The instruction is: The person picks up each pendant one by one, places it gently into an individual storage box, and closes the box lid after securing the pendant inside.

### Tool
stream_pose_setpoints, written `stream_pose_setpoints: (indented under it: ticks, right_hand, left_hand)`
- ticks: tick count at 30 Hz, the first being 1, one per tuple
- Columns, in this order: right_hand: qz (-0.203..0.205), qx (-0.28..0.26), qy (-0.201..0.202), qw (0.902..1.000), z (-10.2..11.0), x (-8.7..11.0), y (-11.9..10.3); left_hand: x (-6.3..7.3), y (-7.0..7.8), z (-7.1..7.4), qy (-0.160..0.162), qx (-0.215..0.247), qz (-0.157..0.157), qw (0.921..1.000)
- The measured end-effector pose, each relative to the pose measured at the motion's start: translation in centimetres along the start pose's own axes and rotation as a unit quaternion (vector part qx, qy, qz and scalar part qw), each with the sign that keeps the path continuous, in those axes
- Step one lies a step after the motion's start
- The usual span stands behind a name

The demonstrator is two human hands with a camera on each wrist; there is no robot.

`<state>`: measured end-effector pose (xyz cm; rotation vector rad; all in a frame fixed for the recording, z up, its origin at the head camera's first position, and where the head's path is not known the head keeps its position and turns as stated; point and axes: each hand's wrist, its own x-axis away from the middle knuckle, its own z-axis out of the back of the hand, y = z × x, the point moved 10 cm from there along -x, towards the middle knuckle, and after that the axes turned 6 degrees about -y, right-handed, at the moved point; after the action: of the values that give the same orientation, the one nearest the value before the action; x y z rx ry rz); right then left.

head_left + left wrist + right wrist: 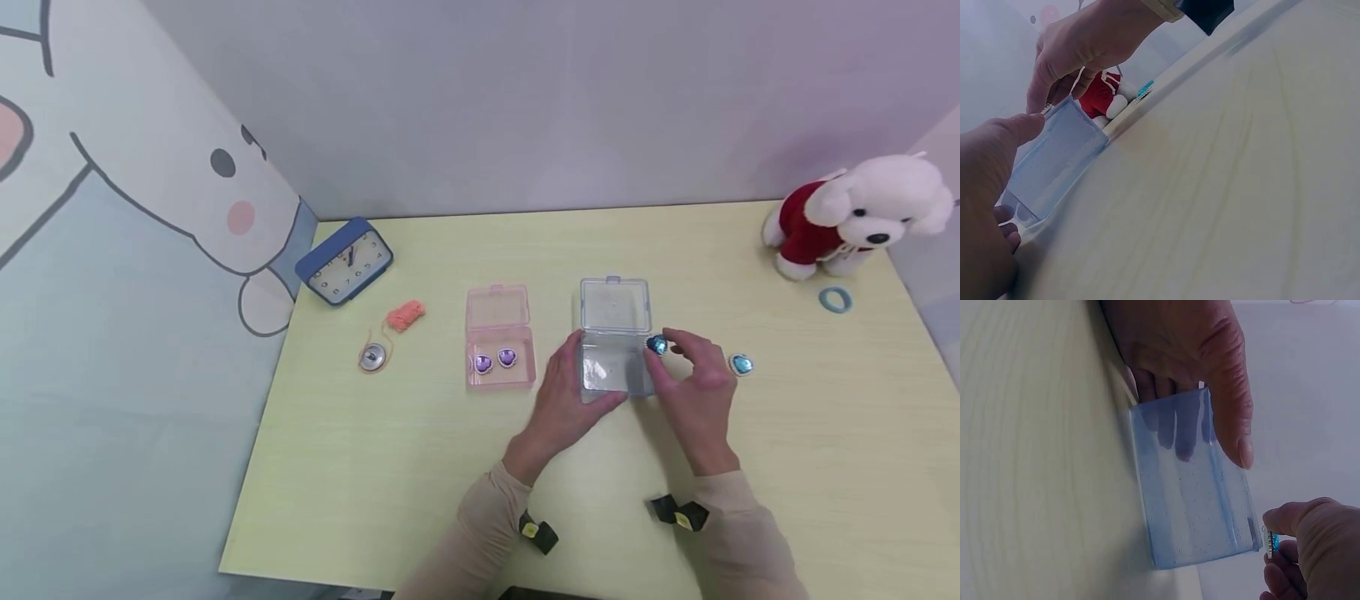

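An open clear blue plastic box (615, 360) stands on the table, its lid tipped back. My left hand (564, 392) holds its left side, thumb along the near rim and fingers behind the wall, as the right wrist view shows. At the box's right edge, my right hand (697, 392) pinches a blue gem ornament (657, 344) with a silver beaded rim (1270, 545) between thumb and fingers. Right of that hand lies a similar blue gem ornament (741, 364). An open pink plastic box (501, 333) with two purple gem ornaments (507, 357) sits left of the left hand.
A blue clock (345, 262) stands at the back left, near coral yarn (406, 316) and a round metal piece (372, 357). A white plush dog (855, 212) in red sits at the back right, beside a blue ring (835, 300). A wall borders the table's far edge.
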<state>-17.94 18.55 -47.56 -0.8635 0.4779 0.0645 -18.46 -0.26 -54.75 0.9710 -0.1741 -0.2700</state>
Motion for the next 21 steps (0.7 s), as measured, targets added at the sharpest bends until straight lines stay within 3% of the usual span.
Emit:
stream_pose_setpoints:
  ticks: [21]
  right_hand:
    - [0.089, -0.009, -0.093, 0.9917, -5.0, 0.3, -4.2]
  left_hand:
    - [-0.2, 0.1, 0.0, -0.006, -0.024, 0.009, 0.9996]
